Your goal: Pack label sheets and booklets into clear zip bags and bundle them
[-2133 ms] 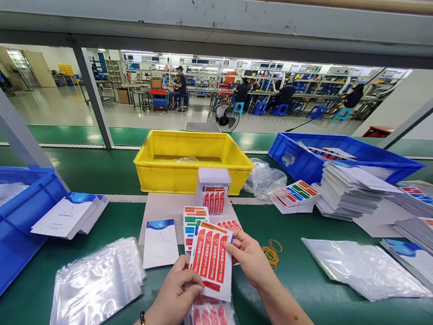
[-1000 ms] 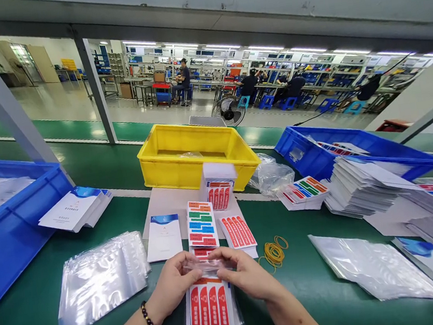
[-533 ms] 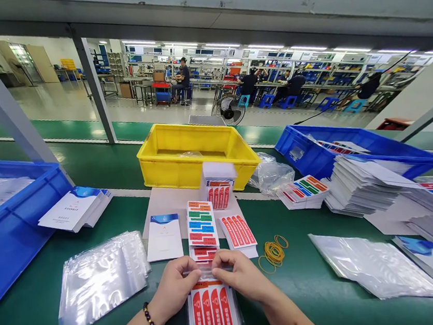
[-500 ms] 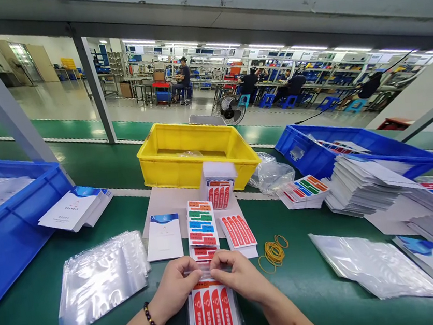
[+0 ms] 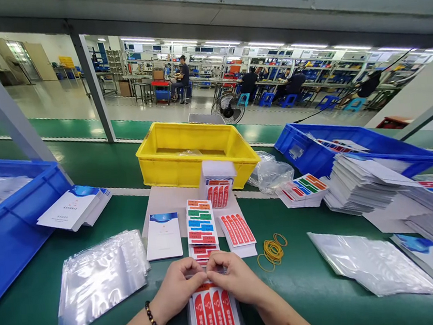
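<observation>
A clear plastic bag (image 5: 239, 320) with red-and-white label sheets (image 5: 214, 319) inside lies at the front edge of the view. My left hand (image 5: 183, 283) pinches the bag's top edge between thumb and fingers. Close beside it, my right hand (image 5: 231, 275) grips the same edge, the two thumbs almost touching. Just beyond my fingers lies a stack of multicoloured label sheets (image 5: 201, 221). To its right is a stack of red label sheets (image 5: 238, 230), and to its left a white booklet (image 5: 163, 236) with a blue top.
Clear bags (image 5: 102, 280) lie at left, rubber bands (image 5: 272, 251) at right. A yellow bin (image 5: 170, 170) stands behind, with a blue bin (image 5: 13, 227) left and another blue bin (image 5: 359, 151) right. Paper stacks (image 5: 364, 187) and a plastic packet (image 5: 372, 264) lie on the right.
My hands have drawn closer together along the bag's top edge, the right one shifting left. The bag and the things around it stay nearly where they were.
</observation>
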Demonstrator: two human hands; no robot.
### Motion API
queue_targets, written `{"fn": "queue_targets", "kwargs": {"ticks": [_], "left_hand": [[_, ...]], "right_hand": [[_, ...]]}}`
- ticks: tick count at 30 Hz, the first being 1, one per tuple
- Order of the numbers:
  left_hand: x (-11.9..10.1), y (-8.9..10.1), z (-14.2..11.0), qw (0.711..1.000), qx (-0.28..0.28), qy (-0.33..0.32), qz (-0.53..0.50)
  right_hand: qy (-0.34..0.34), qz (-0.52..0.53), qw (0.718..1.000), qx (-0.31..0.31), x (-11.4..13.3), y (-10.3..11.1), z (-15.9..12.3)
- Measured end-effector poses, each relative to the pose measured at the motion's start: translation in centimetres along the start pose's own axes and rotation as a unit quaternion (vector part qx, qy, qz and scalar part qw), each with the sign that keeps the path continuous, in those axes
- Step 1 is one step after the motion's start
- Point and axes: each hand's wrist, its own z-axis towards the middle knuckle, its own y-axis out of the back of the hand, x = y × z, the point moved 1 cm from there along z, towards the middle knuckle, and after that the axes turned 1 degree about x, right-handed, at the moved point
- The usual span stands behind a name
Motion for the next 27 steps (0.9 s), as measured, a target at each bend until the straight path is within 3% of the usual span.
{"fn": "queue_targets", "kwargs": {"ticks": [3,7,11,13,16,21,23,27], "left_hand": [[-0.2,0.7,-0.2,0.994,-0.049,-0.079,0.062],[-0.4,1.7,-0.5,0.958,-0.149,-0.207,0.13],[-1.3,2.7,-1.5,0.931,-0.203,-0.238,0.186],[-2.2,3.8,-2.4,0.929,-0.204,-0.197,0.237],[-3.0,6.4,-4.0,0.918,-0.196,-0.07,0.337],[-1.7,11.6,-5.9,0.823,-0.21,0.197,0.49],[-0.7,12.9,-6.4,0.809,-0.187,0.234,0.505],[0.2,13.8,-7.0,0.824,-0.166,0.22,0.496]], "right_hand": [[0.026,-0.022,0.999,-0.008,-0.1,0.6,0.0],[0.08,-0.085,0.987,-0.109,-0.4,1.3,0.0],[0.124,-0.125,0.965,-0.195,-1.0,1.6,0.1],[0.142,-0.126,0.957,-0.218,-1.1,1.7,0.2],[0.151,-0.121,0.952,-0.236,-1.3,1.8,0.2],[0.154,-0.114,0.952,-0.239,-1.2,1.8,0.1],[0.157,-0.113,0.953,-0.234,-1.1,1.6,0.0],[0.16,-0.104,0.956,-0.222,-0.8,1.3,-0.1]]}}
